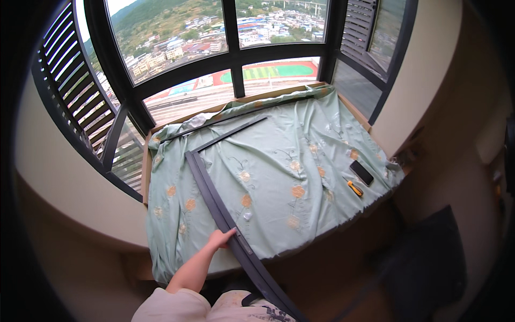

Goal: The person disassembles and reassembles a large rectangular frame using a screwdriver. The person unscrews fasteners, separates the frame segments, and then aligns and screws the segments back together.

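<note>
Already a long dark frame (214, 198), flat-profiled and matte like metal or plastic, lies across the pale green cloth (289, 161), with a thinner dark rail meeting its far end at a corner; judging by that, one corner is joined and the remaining sides look unassembled. Left hand (221, 238) rests flat on the frame's near stretch, fingers extended, not gripping. Right hand is out of view. Beyond the frame, to its right, the soft, wrinkled, flower-embroidered cloth carries a glossy black phone (361, 173) and a small yellow-handled tool (354, 188).
</note>
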Motion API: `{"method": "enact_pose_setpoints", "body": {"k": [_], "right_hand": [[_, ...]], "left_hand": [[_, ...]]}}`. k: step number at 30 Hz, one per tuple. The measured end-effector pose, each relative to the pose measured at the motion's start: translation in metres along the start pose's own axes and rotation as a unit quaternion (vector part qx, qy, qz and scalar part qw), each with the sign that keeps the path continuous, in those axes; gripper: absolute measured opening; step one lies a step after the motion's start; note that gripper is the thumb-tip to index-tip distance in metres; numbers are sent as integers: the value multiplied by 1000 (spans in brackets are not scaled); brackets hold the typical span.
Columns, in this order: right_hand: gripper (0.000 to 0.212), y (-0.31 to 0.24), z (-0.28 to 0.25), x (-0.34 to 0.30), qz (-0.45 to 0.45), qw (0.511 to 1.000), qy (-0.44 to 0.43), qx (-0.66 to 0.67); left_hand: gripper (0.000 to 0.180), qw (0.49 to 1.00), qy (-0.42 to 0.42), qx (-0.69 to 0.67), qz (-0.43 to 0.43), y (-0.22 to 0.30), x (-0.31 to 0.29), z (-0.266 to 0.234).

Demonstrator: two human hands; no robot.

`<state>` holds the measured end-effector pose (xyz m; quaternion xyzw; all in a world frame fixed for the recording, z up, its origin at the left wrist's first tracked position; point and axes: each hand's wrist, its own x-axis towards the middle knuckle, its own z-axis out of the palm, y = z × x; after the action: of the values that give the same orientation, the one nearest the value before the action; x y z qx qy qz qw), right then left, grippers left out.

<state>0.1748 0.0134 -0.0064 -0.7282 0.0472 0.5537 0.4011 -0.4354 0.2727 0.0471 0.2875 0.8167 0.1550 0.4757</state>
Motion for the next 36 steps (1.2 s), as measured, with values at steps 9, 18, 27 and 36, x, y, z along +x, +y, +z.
{"method": "enact_pose_setpoints", "body": {"k": [9, 18, 27, 36], "right_hand": [[36, 22, 26, -43, 47, 993, 108, -16], [33, 68, 20, -109, 116, 967, 226, 12], [27, 87, 21, -156, 153, 946, 284, -35], [42, 98, 44, -167, 88, 944, 311, -67]], "left_hand": [[39, 913, 183, 298, 210, 104, 119, -155], [40, 775, 379, 357, 359, 249, 358, -273], [32, 787, 327, 431, 296, 296, 458, -279], [36, 785, 294, 384, 387, 320, 389, -301]]}}
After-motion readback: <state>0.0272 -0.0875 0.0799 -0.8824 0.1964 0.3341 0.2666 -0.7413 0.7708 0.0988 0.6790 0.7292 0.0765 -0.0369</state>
